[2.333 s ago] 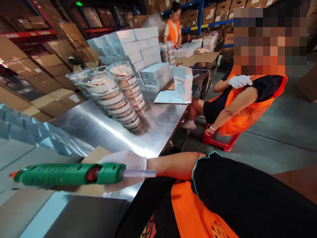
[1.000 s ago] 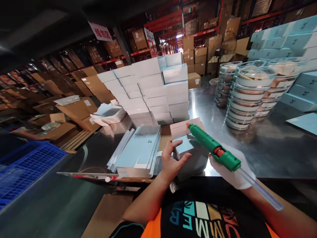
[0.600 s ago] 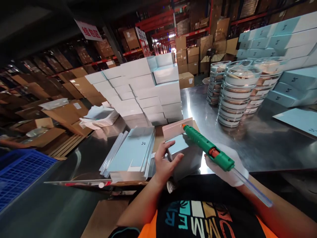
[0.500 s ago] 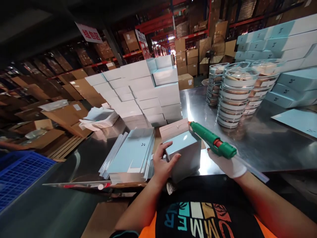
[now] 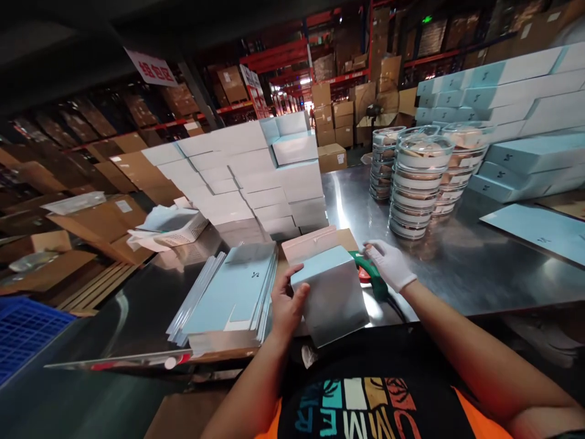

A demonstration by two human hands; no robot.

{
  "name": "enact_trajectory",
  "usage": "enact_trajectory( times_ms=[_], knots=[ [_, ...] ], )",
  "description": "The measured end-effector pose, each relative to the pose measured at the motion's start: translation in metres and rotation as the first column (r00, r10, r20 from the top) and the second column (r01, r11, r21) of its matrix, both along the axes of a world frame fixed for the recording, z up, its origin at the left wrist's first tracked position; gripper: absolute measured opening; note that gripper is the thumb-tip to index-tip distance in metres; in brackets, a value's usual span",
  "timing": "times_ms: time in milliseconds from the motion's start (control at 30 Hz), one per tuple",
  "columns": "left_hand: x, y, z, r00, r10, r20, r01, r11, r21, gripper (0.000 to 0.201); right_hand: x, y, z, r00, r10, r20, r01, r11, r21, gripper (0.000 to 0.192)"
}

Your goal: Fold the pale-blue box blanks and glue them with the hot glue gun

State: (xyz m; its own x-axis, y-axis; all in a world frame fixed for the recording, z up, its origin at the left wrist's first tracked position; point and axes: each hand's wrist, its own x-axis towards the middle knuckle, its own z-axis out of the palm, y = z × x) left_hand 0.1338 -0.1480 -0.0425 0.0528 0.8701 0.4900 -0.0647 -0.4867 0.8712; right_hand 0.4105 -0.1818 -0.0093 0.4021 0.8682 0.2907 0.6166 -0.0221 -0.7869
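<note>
Both hands hold: left hand (image 5: pixel 286 305) box (image 5: pixel 331 292), right hand (image 5: pixel 388 263) glue gun (image 5: pixel 372 279).

Bare left hand (image 5: pixel 286 305) grips a pale blue box (image 5: pixel 331 292) at the near table edge; gloved right hand (image 5: pixel 388 263) rests on a green glue gun (image 5: pixel 372 277) just right of it.

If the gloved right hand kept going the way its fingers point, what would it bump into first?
The right hand points left, toward the pale blue box held by the left hand. It would probably meet that box first, though depth is hard to judge.
</note>
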Motion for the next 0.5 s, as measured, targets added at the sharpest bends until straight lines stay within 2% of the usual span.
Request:
enact_trajectory(
  times_ms=[100, 167, 233, 300, 367, 433, 500],
  knots=[
    [0.003, 0.002, -0.004, 0.998, -0.056, -0.013, 0.057, 0.997, 0.059, 0.066, -0.033, 0.006, 0.002, 0.941, 0.282, -0.188, -0.259, 0.956, 0.138, 0.041],
    [0.003, 0.003, -0.007, 0.997, -0.074, -0.029, 0.077, 0.990, 0.116, 0.061, -0.048, 0.008, 0.001, 0.879, 0.387, -0.278, -0.328, 0.915, 0.235, 0.046],
    [0.003, 0.004, -0.011, 0.996, -0.079, -0.045, 0.086, 0.977, 0.193, 0.055, -0.051, 0.005, -0.001, 0.863, 0.407, -0.300, -0.334, 0.904, 0.265, 0.047],
    [0.004, 0.005, -0.015, 0.997, -0.082, -0.015, 0.083, 0.959, 0.271, 0.050, -0.042, 0.000, -0.005, 0.860, 0.446, -0.246, -0.378, 0.883, 0.277, 0.054],
    [0.005, 0.008, -0.016, 0.994, -0.086, 0.072, 0.060, 0.950, 0.307, 0.050, -0.028, -0.006, -0.010, 0.849, 0.513, -0.127, -0.455, 0.832, 0.318, 0.058],
    [0.003, 0.012, -0.014, 0.986, -0.103, 0.134, 0.054, 0.943, 0.328, 0.051, -0.016, -0.011, -0.013, 0.815, 0.579, 0.003, -0.538, 0.756, 0.373, 0.048],
    [-0.003, 0.016, -0.008, 0.987, -0.149, 0.066, 0.114, 0.919, 0.378, 0.045, -0.012, -0.016, -0.014, 0.753, 0.652, 0.089, -0.629, 0.673, 0.390, 0.030]
  ],
)
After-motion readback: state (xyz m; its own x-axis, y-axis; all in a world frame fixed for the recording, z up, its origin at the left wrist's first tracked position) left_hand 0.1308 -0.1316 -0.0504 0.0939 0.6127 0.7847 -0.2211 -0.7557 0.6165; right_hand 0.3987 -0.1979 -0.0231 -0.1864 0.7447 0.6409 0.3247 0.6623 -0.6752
